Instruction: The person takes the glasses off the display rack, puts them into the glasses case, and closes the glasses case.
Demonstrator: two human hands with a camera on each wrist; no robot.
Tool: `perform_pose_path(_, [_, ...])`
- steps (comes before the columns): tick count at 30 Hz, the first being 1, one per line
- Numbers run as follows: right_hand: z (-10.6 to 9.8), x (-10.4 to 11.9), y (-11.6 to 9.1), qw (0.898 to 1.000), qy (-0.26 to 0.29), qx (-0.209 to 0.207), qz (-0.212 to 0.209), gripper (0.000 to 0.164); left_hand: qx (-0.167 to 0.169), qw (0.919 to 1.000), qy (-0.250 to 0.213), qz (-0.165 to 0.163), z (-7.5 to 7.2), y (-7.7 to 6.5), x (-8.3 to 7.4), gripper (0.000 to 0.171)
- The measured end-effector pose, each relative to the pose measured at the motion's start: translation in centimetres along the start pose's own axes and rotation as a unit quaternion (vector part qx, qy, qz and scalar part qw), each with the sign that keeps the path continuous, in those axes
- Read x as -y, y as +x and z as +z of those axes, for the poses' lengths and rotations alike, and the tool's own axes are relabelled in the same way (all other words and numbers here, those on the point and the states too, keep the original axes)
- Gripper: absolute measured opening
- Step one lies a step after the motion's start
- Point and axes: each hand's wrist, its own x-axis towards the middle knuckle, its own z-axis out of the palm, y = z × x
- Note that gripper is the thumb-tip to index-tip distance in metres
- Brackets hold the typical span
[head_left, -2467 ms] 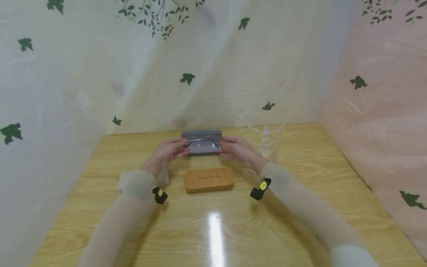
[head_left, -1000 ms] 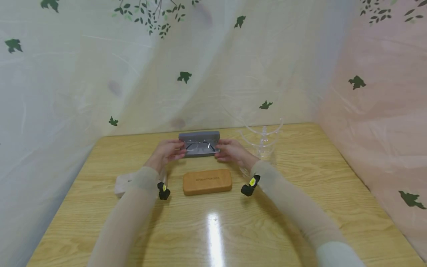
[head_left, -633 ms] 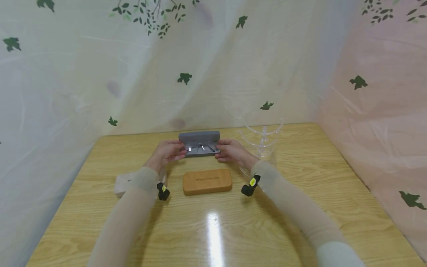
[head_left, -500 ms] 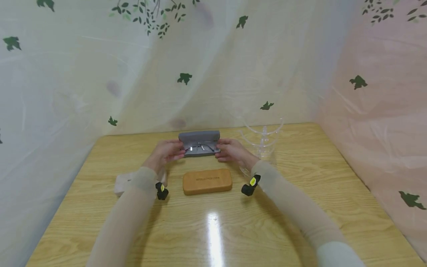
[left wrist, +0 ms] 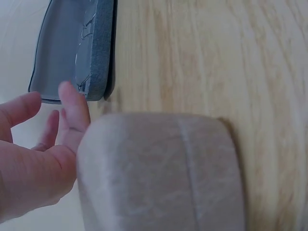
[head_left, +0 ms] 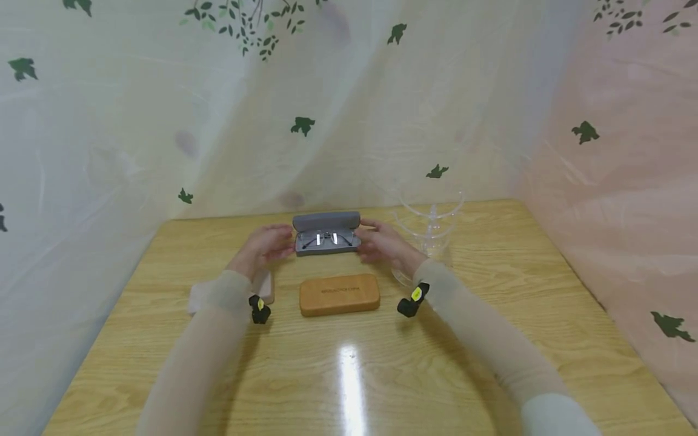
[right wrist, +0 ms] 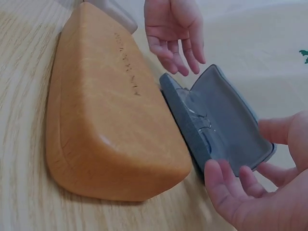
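A pair of thin-rimmed glasses point(head_left: 327, 236) lies inside a grey glasses case point(head_left: 327, 220) at the back of the table. The case's lid stands up at the rear and its lining shows. My left hand point(head_left: 264, 245) is beside the case's left end, holding nothing; in the left wrist view its loosely bent fingers point(left wrist: 73, 103) are right at the case's corner. At the other end is my right hand point(head_left: 387, 247), its thumb near the lid and its fingers by the front corner in the right wrist view. Neither hand holds the glasses.
An orange-brown glasses case point(head_left: 339, 295) with lettering lies shut in front of the grey one. Partly hidden under my left forearm is a pale beige case point(left wrist: 154, 168). A clear acrylic stand point(head_left: 432, 233) rises behind my right wrist. Patterned sheeting point(head_left: 349, 109) hangs behind the table.
Both hands held the glasses over the grey case and lowered them into it. The fingers have since let go, and the left hand has drawn away to the left.
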Motion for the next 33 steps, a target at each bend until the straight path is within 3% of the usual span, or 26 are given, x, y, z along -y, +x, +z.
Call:
perform_pose_path(6, [0.4,0.5,0.0,1.000,-0.024,-0.016,-0.008,0.074,0.001,0.9995,0.033,-0.001,-0.2,-0.1,-0.5,0.064])
perform_pose_path(13, [1.1,0.8,0.3,1.000,-0.025,0.008,-0.003,0.082,0.030,0.9989,0.036,-0.005,0.5,-0.6,-1.1,0.079])
perform_pose_path(20, [1.5,0.8,0.8,1.000,-0.015,0.005,-0.002,0.072,0.038,0.9986,0.033,-0.016,1.1,-0.1,-1.1,0.076])
perform_pose_path(26, [2.1,0.9,1.2,1.000,0.003,0.008,0.004,0.065,0.030,0.9979,0.054,-0.022,0.6,0.0,-0.9,0.068])
perform_pose_path(33, [3.7,1.2,2.0,0.999,0.038,-0.025,0.016,0.059,0.024,0.9987,0.038,-0.022,0.1,0.3,-0.3,0.061])
